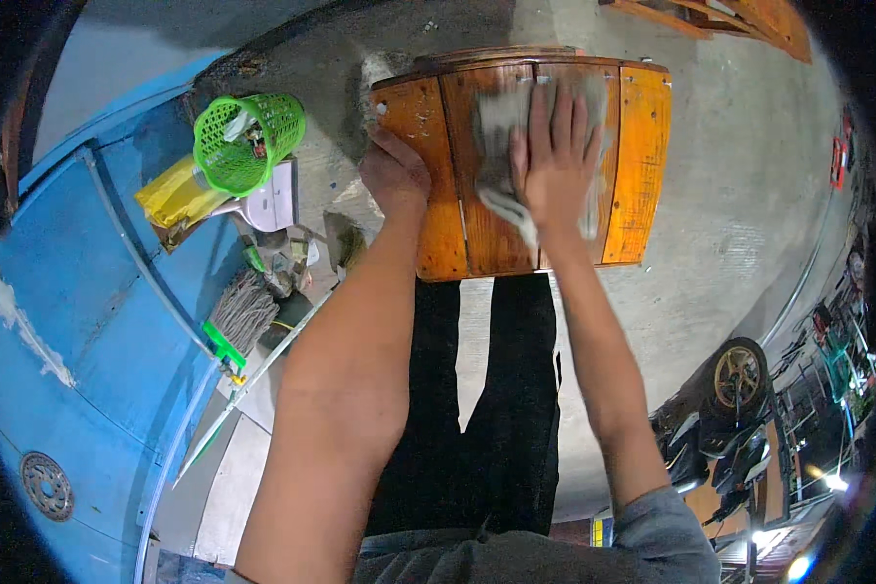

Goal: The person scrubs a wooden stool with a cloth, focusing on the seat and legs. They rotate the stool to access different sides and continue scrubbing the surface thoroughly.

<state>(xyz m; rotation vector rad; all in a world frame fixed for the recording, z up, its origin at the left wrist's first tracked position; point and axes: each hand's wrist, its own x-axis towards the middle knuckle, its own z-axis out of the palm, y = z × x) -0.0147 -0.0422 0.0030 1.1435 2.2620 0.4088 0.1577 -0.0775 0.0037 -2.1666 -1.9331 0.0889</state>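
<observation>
A varnished orange-brown wooden seat [436, 175] made of several slats lies in front of me, its near edge above my black trouser legs. My left hand [396, 175] is closed at the seat's left edge, with its fingertips partly hidden. On the middle slats my right hand [558, 146] lies flat with fingers stretched out, pressing a grey cloth [497, 146] against the wood. The cloth spreads out to both sides of the hand and looks smeared by motion. Pale specks mark the left slat.
To the left stand a green plastic basket [287, 125] with litter inside, a pale dustpan [274, 200] and a grey mop head [246, 310], beside a blue wall [88, 292]. A wheel [740, 378] and parts crowd the right. More wooden furniture [749, 19] stands at the far right.
</observation>
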